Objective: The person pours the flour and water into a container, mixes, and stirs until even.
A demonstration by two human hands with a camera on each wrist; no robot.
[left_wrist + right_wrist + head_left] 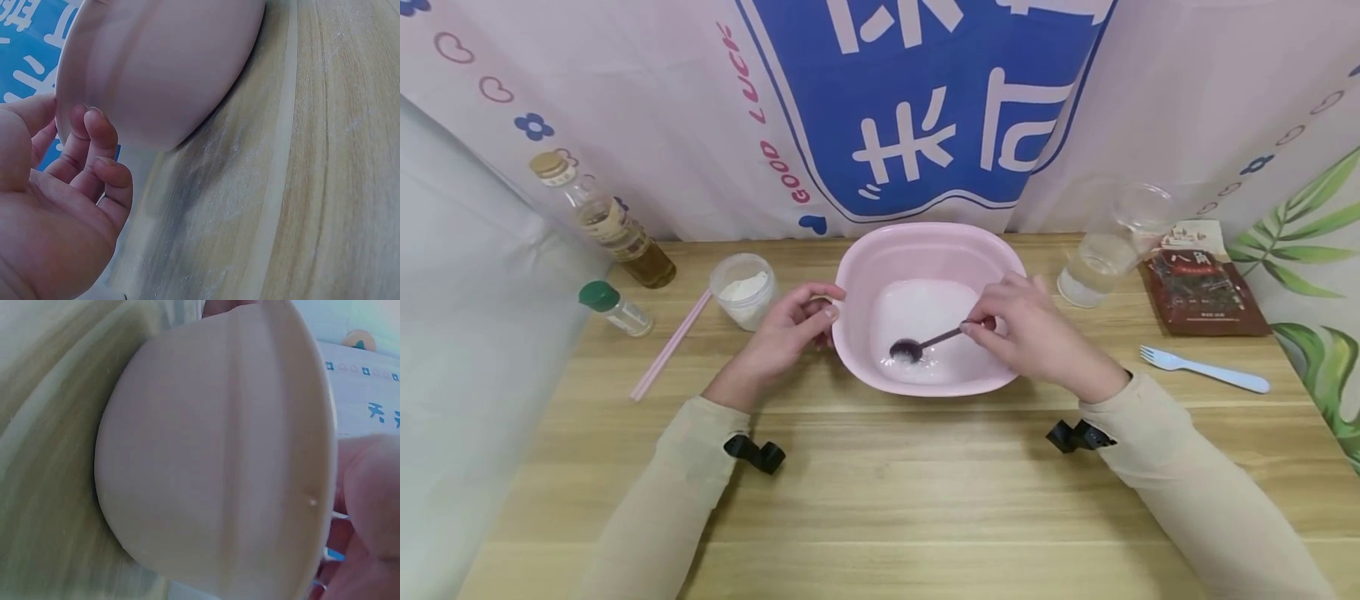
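Note:
A pink plastic basin [925, 237] stands on the wooden table, with white powder and some clear liquid at its bottom. My right hand [1026, 329] grips the handle of a small dark brown spoon [942, 336] over the basin; the spoon's bowl is down at the wet patch. At the basin's left rim, my left hand [786, 333] pinches the edge between thumb and fingers. In the left wrist view the other fingers [115, 181] curl loosely beside the basin's outer wall [169, 69]. The right wrist view shows mostly the basin's outside [187, 456], hiding the spoon.
Left of the basin are a jar of white powder [745, 292], pink chopsticks [672, 346], a green-capped shaker [617, 310] and an oil bottle [625, 237]. To the right stand a clear cup of water [1090, 271], a brown spice packet [1202, 287] and a blue fork [1206, 369].

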